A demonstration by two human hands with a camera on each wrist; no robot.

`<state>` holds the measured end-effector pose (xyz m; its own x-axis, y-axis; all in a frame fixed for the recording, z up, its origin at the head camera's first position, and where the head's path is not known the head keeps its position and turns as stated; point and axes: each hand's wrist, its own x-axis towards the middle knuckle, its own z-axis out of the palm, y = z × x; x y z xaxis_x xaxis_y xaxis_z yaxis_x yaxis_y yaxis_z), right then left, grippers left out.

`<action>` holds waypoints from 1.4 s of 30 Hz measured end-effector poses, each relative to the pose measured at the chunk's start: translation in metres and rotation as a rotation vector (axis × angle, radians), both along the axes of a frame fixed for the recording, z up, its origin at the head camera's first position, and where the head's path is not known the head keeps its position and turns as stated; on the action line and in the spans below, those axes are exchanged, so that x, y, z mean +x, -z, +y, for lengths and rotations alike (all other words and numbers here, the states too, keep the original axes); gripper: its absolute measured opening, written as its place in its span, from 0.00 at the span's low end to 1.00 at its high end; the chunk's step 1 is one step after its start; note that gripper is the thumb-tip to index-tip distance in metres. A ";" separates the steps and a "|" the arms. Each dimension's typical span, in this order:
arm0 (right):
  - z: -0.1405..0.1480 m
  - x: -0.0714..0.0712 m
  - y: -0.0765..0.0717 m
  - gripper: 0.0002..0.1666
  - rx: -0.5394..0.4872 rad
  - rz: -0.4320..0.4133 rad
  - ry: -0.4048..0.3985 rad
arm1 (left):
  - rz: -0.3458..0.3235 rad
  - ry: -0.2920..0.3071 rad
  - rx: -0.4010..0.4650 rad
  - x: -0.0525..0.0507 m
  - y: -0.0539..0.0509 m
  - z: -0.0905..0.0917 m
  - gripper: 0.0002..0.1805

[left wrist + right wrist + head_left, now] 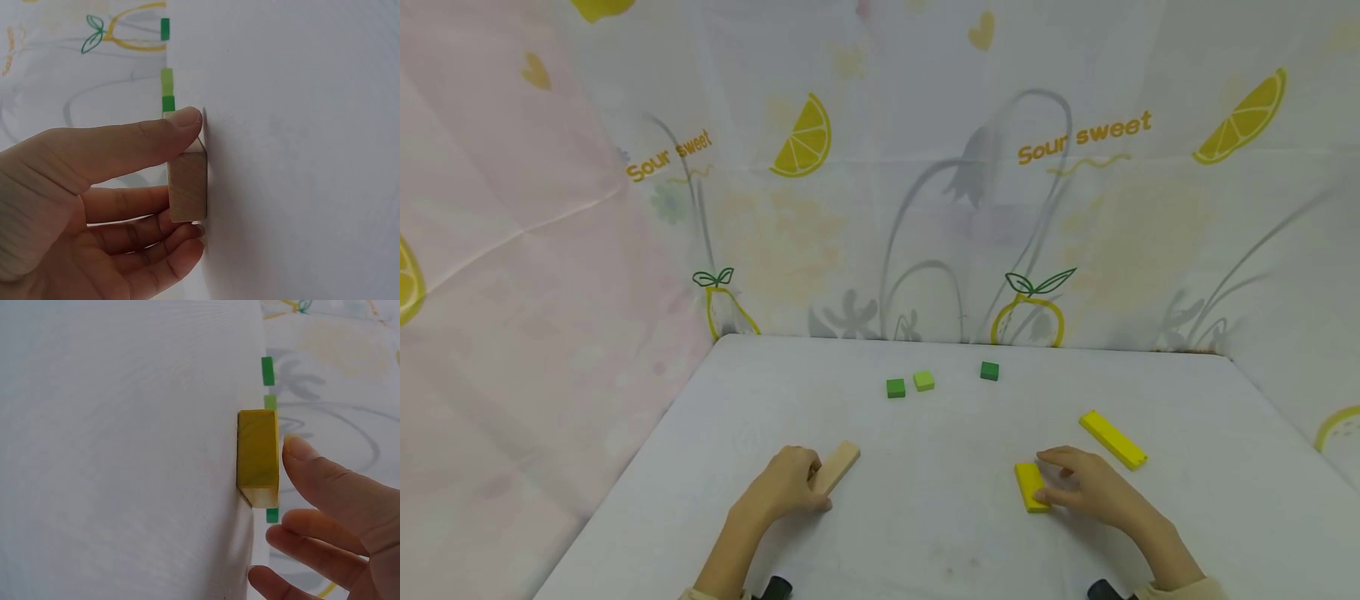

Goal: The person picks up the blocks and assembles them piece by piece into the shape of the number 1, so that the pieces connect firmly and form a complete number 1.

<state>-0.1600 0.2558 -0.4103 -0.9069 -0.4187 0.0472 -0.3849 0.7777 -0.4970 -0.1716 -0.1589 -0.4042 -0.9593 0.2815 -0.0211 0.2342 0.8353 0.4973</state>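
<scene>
In the head view my left hand (pixel 781 485) holds a plain wooden block (pixel 838 468) that lies slanted on the table. The left wrist view has the thumb along one side of this wooden block (pixel 189 187) and the fingers at its other side. Over on the right, my right hand (pixel 1093 487) is at a short yellow block (pixel 1028 482), its fingers loosely spread. In the right wrist view a small gap shows between the thumb and the yellow block (pixel 257 450), and the other fingers stand apart from it.
A longer yellow block (pixel 1112 439) lies beyond the right hand. Farther back are a green block (pixel 896 388), a light green block (pixel 923 381) and a dark green block (pixel 989 371). A printed cloth (pixel 865 208) hangs behind the white table (pixel 940 533).
</scene>
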 end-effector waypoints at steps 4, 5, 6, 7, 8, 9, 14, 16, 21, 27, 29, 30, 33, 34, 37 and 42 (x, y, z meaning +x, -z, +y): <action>0.000 0.000 0.000 0.34 -0.006 -0.011 0.001 | 0.002 0.009 0.012 0.001 0.000 -0.002 0.21; 0.000 0.000 0.000 0.34 -0.008 -0.014 0.002 | 0.002 0.009 0.015 0.001 0.000 -0.002 0.21; -0.001 0.000 0.000 0.34 -0.008 -0.016 0.001 | -0.001 0.007 0.018 0.001 0.000 -0.003 0.21; -0.001 0.000 0.000 0.35 -0.010 -0.017 0.000 | -0.002 0.007 0.019 0.002 0.000 -0.004 0.21; -0.001 0.000 0.000 0.35 -0.013 -0.020 -0.003 | -0.003 0.007 0.023 0.002 0.001 -0.004 0.21; -0.001 0.000 0.000 0.35 -0.015 -0.023 -0.006 | -0.003 0.008 0.026 0.002 0.001 -0.005 0.21; -0.001 0.000 0.001 0.34 -0.028 -0.041 -0.028 | 0.008 0.022 0.039 0.001 0.004 -0.009 0.20; -0.001 0.000 0.002 0.35 -0.034 -0.051 -0.037 | 0.015 0.027 0.045 0.001 0.006 -0.010 0.19; -0.001 0.000 0.003 0.37 -0.052 -0.076 -0.062 | 0.038 0.033 0.053 0.001 0.006 -0.011 0.17; -0.002 -0.001 0.003 0.41 -0.059 -0.040 -0.103 | 0.061 0.028 0.049 0.002 0.005 -0.011 0.17; -0.002 -0.001 0.003 0.42 -0.060 -0.039 -0.112 | 0.068 0.037 0.051 0.002 0.005 -0.011 0.17; -0.003 -0.001 0.003 0.42 -0.059 -0.044 -0.113 | 0.071 0.042 0.054 0.002 0.006 -0.011 0.17; -0.003 -0.002 0.003 0.41 -0.064 -0.075 -0.111 | 0.085 0.066 0.056 0.001 0.007 -0.010 0.16; -0.003 -0.002 0.004 0.40 -0.064 -0.081 -0.111 | 0.092 0.074 0.058 0.001 0.007 -0.009 0.16; -0.003 -0.002 0.004 0.40 -0.062 -0.085 -0.111 | 0.111 0.100 0.054 0.000 0.008 -0.008 0.15; -0.003 -0.002 0.005 0.40 -0.046 -0.059 -0.095 | 0.124 0.134 0.050 -0.002 0.008 -0.005 0.15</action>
<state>-0.1616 0.2533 -0.4149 -0.8652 -0.5012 0.0164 -0.4248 0.7151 -0.5551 -0.1734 -0.1640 -0.4125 -0.9074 0.4050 0.1119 0.4039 0.7673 0.4982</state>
